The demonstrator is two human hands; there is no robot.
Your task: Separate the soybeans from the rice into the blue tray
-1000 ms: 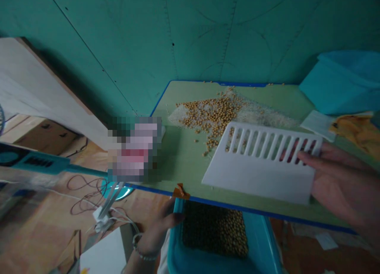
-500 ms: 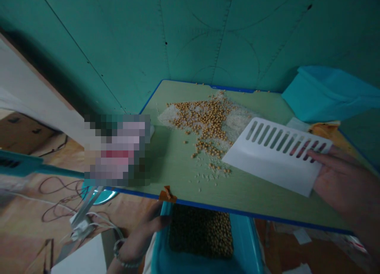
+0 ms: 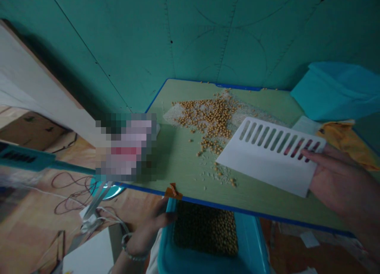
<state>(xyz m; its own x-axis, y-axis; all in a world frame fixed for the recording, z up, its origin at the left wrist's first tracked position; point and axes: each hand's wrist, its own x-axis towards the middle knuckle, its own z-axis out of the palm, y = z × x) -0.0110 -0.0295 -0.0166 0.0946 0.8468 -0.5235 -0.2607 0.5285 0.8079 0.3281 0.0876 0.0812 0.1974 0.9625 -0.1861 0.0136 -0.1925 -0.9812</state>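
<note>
My right hand grips a white slotted scraper board by its right end, holding it tilted over the green table. A pile of soybeans mixed with rice lies on the table just left of the board, with a few loose grains near its lower edge. Below the table's front edge my left hand, a bracelet on its wrist, holds the left rim of a blue tub filled with soybeans.
A blue bin stands at the table's back right, beside a yellow cloth and a white paper. A blurred pink and white object sits at the table's left edge. Cables and a teal stand base lie on the wooden floor at left.
The scraper board has been drawn back right off the bean pile, then shifted slightly left again, leaving a trail of grains. My left hand has stayed on the tub rim.
</note>
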